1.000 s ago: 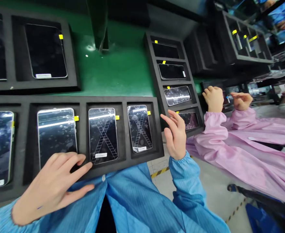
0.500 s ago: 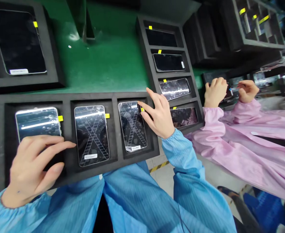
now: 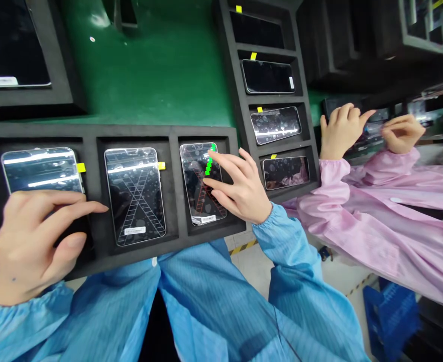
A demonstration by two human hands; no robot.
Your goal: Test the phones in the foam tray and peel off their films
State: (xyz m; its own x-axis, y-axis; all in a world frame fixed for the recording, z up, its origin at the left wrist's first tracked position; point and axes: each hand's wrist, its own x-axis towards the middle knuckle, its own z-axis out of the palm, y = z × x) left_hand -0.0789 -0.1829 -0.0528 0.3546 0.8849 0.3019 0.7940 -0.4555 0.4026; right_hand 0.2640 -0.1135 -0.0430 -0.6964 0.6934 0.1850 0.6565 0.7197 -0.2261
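Note:
My right hand (image 3: 240,186) is over a phone (image 3: 197,201) in the right compartment of a black foam tray (image 3: 131,131). One fingertip touches its screen, where a green trail runs down one arm of a crossed grid drawn in red. The fingers are apart and hold nothing. In the middle compartment lies a phone (image 3: 135,196) showing a white crossed grid, with a yellow tab at its side. My left hand (image 3: 40,241) hovers with fingers spread over the left phone (image 3: 40,168), hiding its lower part. Its index fingertip is near the middle phone's left edge.
A second foam tray (image 3: 257,99) with several phones stands at the right on the green table (image 3: 149,75). Another tray (image 3: 63,90) holds a phone at the upper left. At the far right are a co-worker's hands (image 3: 338,133) and pink sleeves.
My right index finger has moved down the right phone's screen; a green trail has appeared and its grid has turned red. The view has shifted slightly. The co-worker's hands have moved.

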